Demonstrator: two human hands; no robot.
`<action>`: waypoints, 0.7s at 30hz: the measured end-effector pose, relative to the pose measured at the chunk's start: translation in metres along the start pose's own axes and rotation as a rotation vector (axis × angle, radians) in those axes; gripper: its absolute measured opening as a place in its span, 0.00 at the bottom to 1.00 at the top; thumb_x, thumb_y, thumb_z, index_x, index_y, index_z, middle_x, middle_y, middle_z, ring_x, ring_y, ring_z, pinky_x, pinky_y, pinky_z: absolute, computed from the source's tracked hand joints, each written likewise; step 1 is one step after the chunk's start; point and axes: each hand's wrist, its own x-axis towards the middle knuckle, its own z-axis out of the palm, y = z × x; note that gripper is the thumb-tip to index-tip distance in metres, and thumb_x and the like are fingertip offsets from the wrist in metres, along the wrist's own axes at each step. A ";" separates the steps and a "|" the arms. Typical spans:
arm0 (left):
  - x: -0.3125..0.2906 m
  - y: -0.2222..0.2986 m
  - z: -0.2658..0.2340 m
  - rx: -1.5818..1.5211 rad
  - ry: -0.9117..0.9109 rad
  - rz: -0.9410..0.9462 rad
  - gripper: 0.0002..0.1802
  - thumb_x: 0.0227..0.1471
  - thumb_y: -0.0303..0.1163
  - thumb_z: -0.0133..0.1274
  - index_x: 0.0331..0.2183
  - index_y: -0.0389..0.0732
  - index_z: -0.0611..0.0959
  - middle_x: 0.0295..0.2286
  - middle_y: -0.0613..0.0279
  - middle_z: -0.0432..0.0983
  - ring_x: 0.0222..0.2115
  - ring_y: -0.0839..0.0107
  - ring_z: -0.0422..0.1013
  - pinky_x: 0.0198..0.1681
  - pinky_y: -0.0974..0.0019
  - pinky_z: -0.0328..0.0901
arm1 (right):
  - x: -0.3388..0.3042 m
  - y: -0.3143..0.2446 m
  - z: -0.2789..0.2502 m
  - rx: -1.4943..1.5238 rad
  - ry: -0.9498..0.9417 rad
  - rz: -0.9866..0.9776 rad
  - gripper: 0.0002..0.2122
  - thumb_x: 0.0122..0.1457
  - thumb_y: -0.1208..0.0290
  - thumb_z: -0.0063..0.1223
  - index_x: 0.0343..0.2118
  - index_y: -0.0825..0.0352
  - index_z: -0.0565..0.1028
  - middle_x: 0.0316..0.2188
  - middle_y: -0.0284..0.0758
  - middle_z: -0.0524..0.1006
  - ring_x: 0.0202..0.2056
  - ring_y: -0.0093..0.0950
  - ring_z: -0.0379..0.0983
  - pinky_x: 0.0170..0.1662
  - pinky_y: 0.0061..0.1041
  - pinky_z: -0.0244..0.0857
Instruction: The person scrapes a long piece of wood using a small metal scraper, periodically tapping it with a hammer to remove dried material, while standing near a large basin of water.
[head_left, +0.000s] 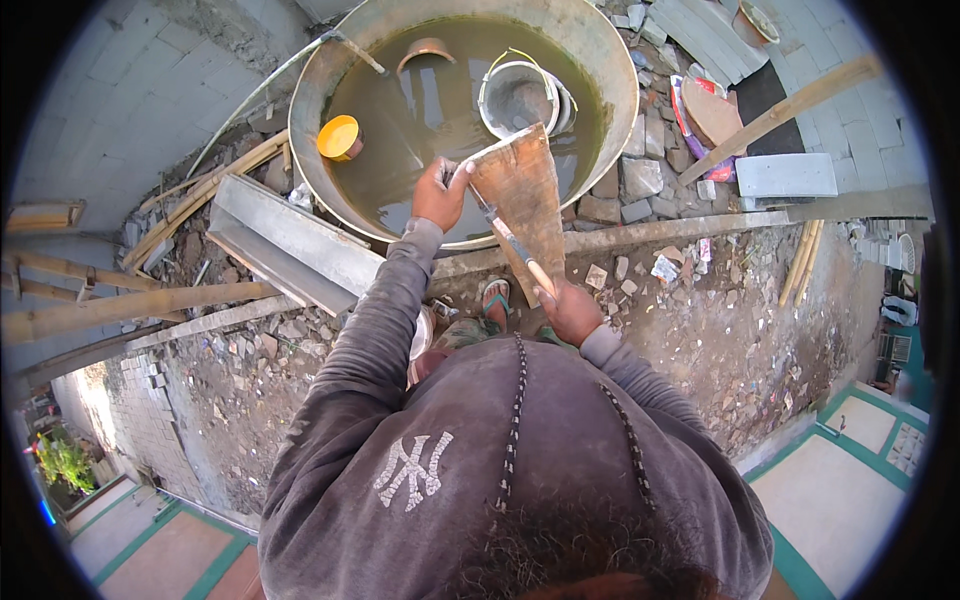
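At the tub's near rim, my left hand [442,195] is closed on the far left corner of a worn wooden board [525,185], wide at the far end and narrower toward me. My right hand [572,312] is closed round the near end of a slim tool with a wooden handle [540,278]. Its thin metal end points toward my left hand and lies over the board's left side; the exact kind does not show. Beyond the board, a large round tub [300,130] holds murky water. In it are a grey bucket [520,98], a yellow scoop [340,136] and a brownish bowl [425,48].
A hose [262,88] runs over the tub's left rim. Left of the tub lie a grey channel-shaped piece [290,245] and bamboo poles [150,298]. Broken bricks [642,178], a leaning timber [785,115] and a pale slab [787,175] stand right. Rubble covers the ground around my sandalled feet.
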 end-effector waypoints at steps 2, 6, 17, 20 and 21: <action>0.001 -0.003 0.001 -0.033 0.009 -0.006 0.21 0.60 0.45 0.60 0.28 0.36 0.77 0.21 0.66 0.71 0.24 0.78 0.62 0.29 0.66 0.63 | -0.005 -0.008 0.000 0.028 -0.006 0.021 0.20 0.67 0.51 0.48 0.38 0.69 0.74 0.31 0.54 0.80 0.36 0.55 0.77 0.40 0.52 0.69; -0.007 -0.005 0.000 0.019 0.019 0.033 0.22 0.60 0.46 0.60 0.28 0.36 0.77 0.20 0.65 0.71 0.24 0.77 0.63 0.29 0.65 0.64 | -0.020 -0.020 -0.013 0.027 -0.031 0.031 0.20 0.67 0.52 0.48 0.39 0.68 0.75 0.33 0.53 0.80 0.37 0.55 0.78 0.41 0.52 0.69; -0.030 0.015 0.013 0.031 0.344 -0.129 0.26 0.56 0.50 0.64 0.34 0.34 0.78 0.26 0.62 0.74 0.27 0.75 0.67 0.34 0.66 0.66 | -0.030 0.021 0.022 0.087 0.060 -0.081 0.19 0.66 0.53 0.51 0.38 0.69 0.74 0.28 0.55 0.78 0.34 0.56 0.76 0.38 0.54 0.67; -0.069 0.000 0.034 -0.260 0.283 -0.244 0.24 0.58 0.50 0.62 0.33 0.37 0.78 0.28 0.69 0.72 0.29 0.78 0.65 0.34 0.69 0.64 | -0.047 0.037 0.018 0.110 0.097 -0.142 0.19 0.66 0.52 0.51 0.37 0.69 0.73 0.27 0.55 0.78 0.32 0.57 0.76 0.36 0.55 0.67; -0.085 -0.003 0.044 -0.349 0.188 -0.239 0.22 0.60 0.49 0.60 0.31 0.38 0.78 0.27 0.69 0.72 0.29 0.79 0.65 0.33 0.69 0.63 | -0.054 0.041 0.016 0.088 0.063 -0.118 0.20 0.66 0.52 0.50 0.37 0.69 0.73 0.30 0.55 0.79 0.33 0.56 0.77 0.37 0.54 0.67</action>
